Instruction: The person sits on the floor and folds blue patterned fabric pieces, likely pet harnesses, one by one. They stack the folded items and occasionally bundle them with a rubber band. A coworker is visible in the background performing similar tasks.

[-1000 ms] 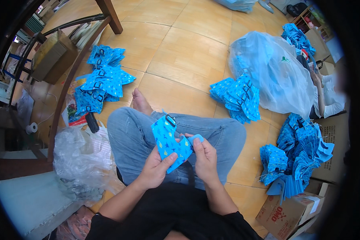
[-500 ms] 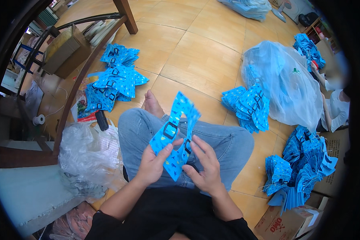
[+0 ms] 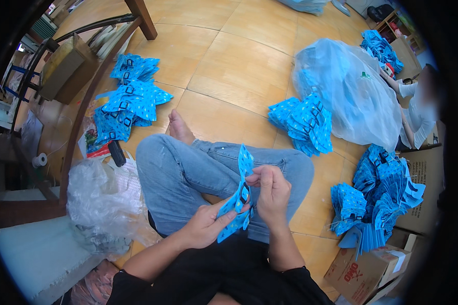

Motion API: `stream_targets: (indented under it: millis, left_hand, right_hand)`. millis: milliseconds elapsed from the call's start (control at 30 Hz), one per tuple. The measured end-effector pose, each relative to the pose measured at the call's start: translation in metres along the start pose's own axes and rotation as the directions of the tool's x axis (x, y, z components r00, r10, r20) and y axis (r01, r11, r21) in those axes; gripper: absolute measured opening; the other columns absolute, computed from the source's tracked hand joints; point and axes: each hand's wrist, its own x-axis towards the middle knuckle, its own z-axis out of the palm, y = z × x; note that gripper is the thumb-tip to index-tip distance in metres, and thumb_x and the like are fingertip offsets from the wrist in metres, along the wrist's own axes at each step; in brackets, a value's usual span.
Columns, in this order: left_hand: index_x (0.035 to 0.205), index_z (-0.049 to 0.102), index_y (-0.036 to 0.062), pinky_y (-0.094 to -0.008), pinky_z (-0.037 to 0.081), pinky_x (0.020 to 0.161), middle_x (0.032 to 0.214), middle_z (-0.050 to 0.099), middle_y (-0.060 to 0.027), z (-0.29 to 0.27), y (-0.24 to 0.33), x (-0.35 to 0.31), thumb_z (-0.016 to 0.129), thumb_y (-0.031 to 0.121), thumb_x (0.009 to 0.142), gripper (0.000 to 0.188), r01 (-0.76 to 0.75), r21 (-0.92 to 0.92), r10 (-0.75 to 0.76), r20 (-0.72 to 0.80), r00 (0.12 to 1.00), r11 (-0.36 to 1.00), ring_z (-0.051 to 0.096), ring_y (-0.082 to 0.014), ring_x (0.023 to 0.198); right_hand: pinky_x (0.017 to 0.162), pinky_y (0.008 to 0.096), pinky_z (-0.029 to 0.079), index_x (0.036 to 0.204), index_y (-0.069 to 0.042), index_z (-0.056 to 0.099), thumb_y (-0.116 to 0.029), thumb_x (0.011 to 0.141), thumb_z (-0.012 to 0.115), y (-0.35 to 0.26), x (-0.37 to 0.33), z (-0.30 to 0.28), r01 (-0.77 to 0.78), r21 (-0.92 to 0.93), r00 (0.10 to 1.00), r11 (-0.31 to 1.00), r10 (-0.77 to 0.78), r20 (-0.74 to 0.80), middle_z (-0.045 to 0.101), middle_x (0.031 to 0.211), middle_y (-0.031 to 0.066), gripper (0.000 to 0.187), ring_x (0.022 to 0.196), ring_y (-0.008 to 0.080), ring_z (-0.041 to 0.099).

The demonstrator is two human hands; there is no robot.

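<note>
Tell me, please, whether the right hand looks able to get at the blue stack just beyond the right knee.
Likely yes, reaching over the right knee: the blue stack lies in the open on the floor, but the right hand is busy at the patterned piece.

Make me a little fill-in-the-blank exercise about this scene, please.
1. The left hand holds a patterned piece whose main colour is ____.
2. The person's own sleeves are coloured ____.
3. The large translucent bag lies on the picture's ____ side, left or right.

Missing words: blue; black; right.
</note>
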Motion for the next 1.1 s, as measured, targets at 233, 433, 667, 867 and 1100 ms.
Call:
stream_targets:
  millis: [233, 433, 667, 867, 1100]
  left_hand:
    - [0.131, 0.054, -0.0006, -0.0286, 0.051, 0.085, 0.113, 0.069, -0.0094, -0.005, 0.003, 0.008, 0.052, 0.018, 0.101, 0.036, -0.007, 0.149, 0.034, -0.181, 0.983, 0.989, 0.064, -0.0115, 0.101]
    - [0.133, 0.053, -0.0019, -0.029, 0.052, 0.086, 0.107, 0.07, -0.009, -0.001, 0.005, 0.007, 0.049, 0.022, 0.103, 0.038, 0.022, -0.032, -0.026, -0.138, 0.99, 0.999, 0.065, -0.0142, 0.101]
    - [0.136, 0.048, -0.0037, -0.0345, 0.052, 0.094, 0.127, 0.06, -0.0133, -0.002, -0.002, 0.01, 0.047, 0.019, 0.104, 0.04, 0.085, -0.316, -0.098, -0.024, 0.995, 0.945, 0.061, -0.0213, 0.116]
    - [0.136, 0.048, -0.002, -0.0393, 0.051, 0.097, 0.133, 0.056, -0.0164, -0.008, 0.001, 0.015, 0.05, 0.016, 0.102, 0.038, -0.059, -0.506, -0.108, -0.294, 0.95, 0.86, 0.058, -0.0263, 0.121]
    - [0.144, 0.037, 0.0023, -0.038, 0.035, 0.112, 0.143, 0.048, -0.0169, -0.003, 0.004, 0.016, 0.049, 0.014, 0.102, 0.045, -0.145, -0.424, 0.014, -0.298, 0.955, 0.894, 0.046, -0.0271, 0.134]
  right_hand:
    - [0.074, 0.0353, 0.054, 0.111, 0.0, 0.066, -0.014, 0.095, 0.058, -0.016, -0.005, 0.01, 0.375, -0.182, 0.923, 0.909, -0.346, 0.171, 0.069, 0.098, 0.0188, 0.022, 0.081, 0.0268, 0.07]
    - [0.058, 0.0301, 0.053, 0.105, 0.001, 0.066, -0.019, 0.101, 0.051, -0.007, -0.006, 0.006, 0.122, -0.072, 0.981, 0.99, -0.109, 0.163, 0.067, 0.074, 0.0121, 0.025, 0.062, 0.0206, 0.07]
    - [0.056, 0.027, 0.053, 0.105, 0.003, 0.063, -0.022, 0.102, 0.051, 0.004, -0.004, 0.005, -0.087, 0.117, 0.983, 0.989, 0.066, 0.171, 0.07, 0.078, 0.013, 0.027, 0.06, 0.0195, 0.07]
    - [0.09, 0.0368, 0.05, 0.119, 0.002, 0.06, -0.026, 0.094, 0.063, 0.002, -0.001, 0.002, 0.361, -0.144, 0.929, 0.922, -0.341, 0.147, 0.061, 0.122, 0.0201, 0.038, 0.105, 0.0305, 0.064]
    - [0.095, 0.0406, 0.05, 0.126, 0.002, 0.06, -0.02, 0.081, 0.077, 0.003, -0.009, 0.015, 0.341, -0.125, 0.918, 0.932, -0.301, 0.258, 0.059, 0.129, 0.0212, 0.053, 0.116, 0.0364, 0.06]
